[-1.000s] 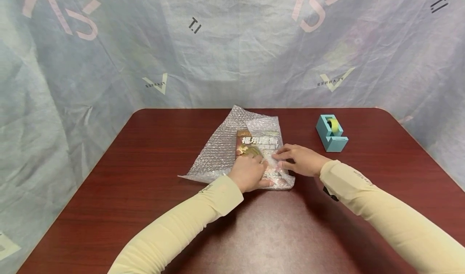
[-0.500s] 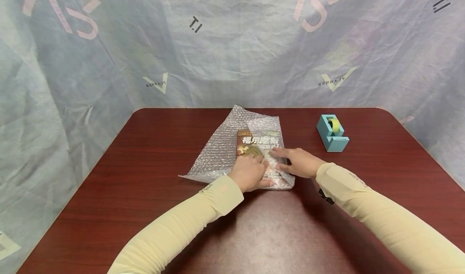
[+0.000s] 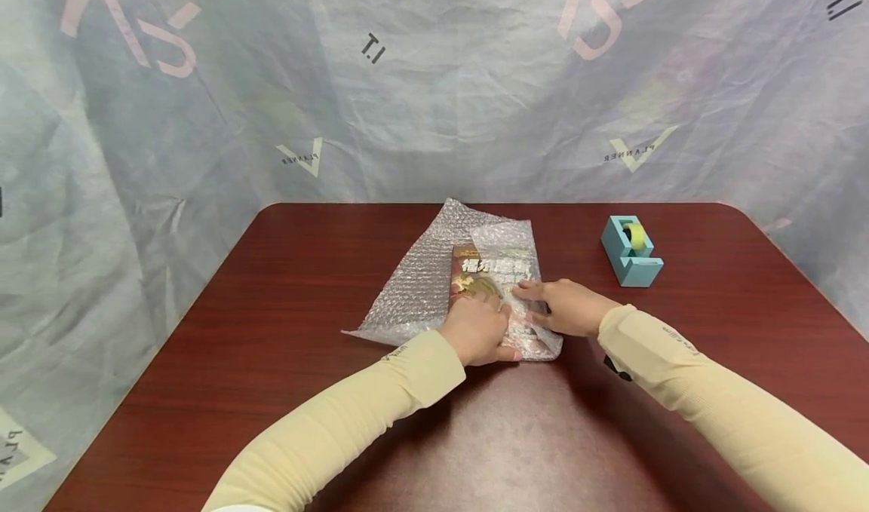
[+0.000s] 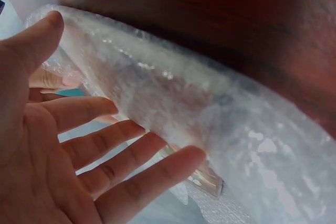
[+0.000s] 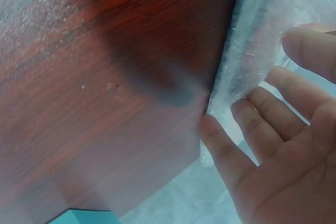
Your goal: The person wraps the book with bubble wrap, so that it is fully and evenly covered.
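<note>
A book (image 3: 465, 280) with a brown and gold cover and large white characters lies on a sheet of clear bubble wrap (image 3: 410, 289). One flap of the wrap is folded over the book's right part. My left hand (image 3: 477, 329) rests on the lower part of the book and wrap, fingers spread and mostly straight. At the right edge my right hand (image 3: 569, 307) touches the folded flap with extended fingertips. In the left wrist view the fingers of the left hand (image 4: 105, 156) lie against the bubble wrap (image 4: 157, 82). The right wrist view shows the right hand (image 5: 283, 150) along the wrapped edge.
A light blue tape dispenser (image 3: 631, 259) with a yellow-green roll stands to the right of the book on the dark red wooden table (image 3: 285, 286). Grey printed cloth (image 3: 407, 120) hangs behind the table and at both sides.
The right hand has shifted slightly left over the flap, its fingers a little flatter. The left hand keeps its place on the book. The head view has turned slightly left.
</note>
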`<state>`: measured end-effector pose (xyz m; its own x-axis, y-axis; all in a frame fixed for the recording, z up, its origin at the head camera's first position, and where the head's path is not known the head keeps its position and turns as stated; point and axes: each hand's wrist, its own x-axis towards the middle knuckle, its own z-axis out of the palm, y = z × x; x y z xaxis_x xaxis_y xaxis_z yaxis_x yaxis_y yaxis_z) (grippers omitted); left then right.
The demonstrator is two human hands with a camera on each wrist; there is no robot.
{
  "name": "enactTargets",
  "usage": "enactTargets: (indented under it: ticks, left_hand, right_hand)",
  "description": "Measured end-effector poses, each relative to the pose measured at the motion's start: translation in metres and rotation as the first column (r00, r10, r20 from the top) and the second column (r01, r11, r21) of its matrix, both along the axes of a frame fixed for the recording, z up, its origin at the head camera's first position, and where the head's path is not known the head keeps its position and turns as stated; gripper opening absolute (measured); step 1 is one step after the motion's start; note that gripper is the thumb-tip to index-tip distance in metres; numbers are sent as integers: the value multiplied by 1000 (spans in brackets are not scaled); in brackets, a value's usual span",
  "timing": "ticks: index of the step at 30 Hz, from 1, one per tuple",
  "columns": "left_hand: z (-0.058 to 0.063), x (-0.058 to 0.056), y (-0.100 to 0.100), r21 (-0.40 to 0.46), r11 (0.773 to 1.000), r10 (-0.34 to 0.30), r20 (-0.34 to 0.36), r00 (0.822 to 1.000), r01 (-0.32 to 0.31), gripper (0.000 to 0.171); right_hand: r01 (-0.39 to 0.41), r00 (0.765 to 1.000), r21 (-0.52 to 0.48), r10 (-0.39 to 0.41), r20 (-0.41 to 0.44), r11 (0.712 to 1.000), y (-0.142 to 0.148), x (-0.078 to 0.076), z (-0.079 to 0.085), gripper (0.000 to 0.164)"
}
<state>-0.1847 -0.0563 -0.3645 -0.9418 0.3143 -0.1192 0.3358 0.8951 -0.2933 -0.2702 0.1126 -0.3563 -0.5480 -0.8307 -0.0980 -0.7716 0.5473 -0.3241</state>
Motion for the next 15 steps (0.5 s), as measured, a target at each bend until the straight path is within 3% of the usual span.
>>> enactTargets:
  ticks: [15]
  left_hand:
    - [8, -6, -10, -23, 998, -59, 74, 995, 61, 83]
  right_hand:
    - [-5, 1000, -15, 5, 0, 1000, -2, 2, 5, 50]
